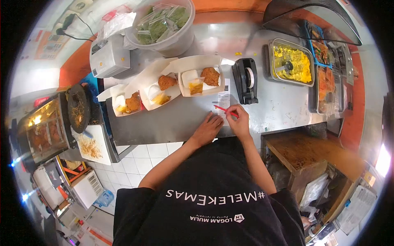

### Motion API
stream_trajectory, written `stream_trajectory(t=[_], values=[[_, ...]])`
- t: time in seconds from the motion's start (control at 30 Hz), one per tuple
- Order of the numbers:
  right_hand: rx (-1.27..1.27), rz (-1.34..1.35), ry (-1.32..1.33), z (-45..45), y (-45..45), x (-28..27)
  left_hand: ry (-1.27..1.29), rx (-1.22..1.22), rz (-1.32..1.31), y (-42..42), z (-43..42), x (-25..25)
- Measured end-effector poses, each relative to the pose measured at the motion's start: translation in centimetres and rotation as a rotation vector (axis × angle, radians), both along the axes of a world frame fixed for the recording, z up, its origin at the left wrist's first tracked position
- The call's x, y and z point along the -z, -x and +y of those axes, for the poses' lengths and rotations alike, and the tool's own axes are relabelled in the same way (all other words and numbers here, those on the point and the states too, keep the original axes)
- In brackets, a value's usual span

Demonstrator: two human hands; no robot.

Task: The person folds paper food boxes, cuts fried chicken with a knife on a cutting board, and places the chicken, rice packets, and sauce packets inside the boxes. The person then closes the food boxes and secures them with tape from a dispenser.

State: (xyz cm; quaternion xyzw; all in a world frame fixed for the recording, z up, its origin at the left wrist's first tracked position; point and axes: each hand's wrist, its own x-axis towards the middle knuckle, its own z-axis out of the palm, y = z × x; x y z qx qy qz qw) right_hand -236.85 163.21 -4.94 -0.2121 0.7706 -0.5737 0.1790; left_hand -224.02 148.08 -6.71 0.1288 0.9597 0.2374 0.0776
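My right hand (pixel 239 119) is closed around a red pen (pixel 220 108), its tip over a long printed paper receipt (pixel 223 99) on the steel counter. Flat beside it, my left hand (pixel 208 128) rests with fingers stretched at the receipt's lower left edge. Beyond my hands stand three open paper boxes, right (pixel 221 87), middle (pixel 147 105) and left (pixel 116 111). Each holds a brown fried piece (pixel 210 76), something white, and a small yellow packet (pixel 195 86). A black tape dispenser (pixel 240 84) stands just right of the receipt.
A clear tub of yellow food (pixel 293 61) and trays of packets (pixel 326 88) line the right side. At the back are a bucket (pixel 172 49) of green-filled bags and a white printer-like machine (pixel 110 57). A lit glass cabinet (pixel 45 131) stands left.
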Motion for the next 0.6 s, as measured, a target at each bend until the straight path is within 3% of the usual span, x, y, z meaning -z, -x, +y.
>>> stream_trajectory(t=[0.2,0.6], values=[[0.158,0.150,-0.099,-0.6,0.1,0.7,0.025,-0.021,0.053,-0.7,0.1,0.3],[0.131,0.145,-0.091,0.5,-0.8,1.2,0.047,-0.011,0.056,-1.6,0.3,2.5]])
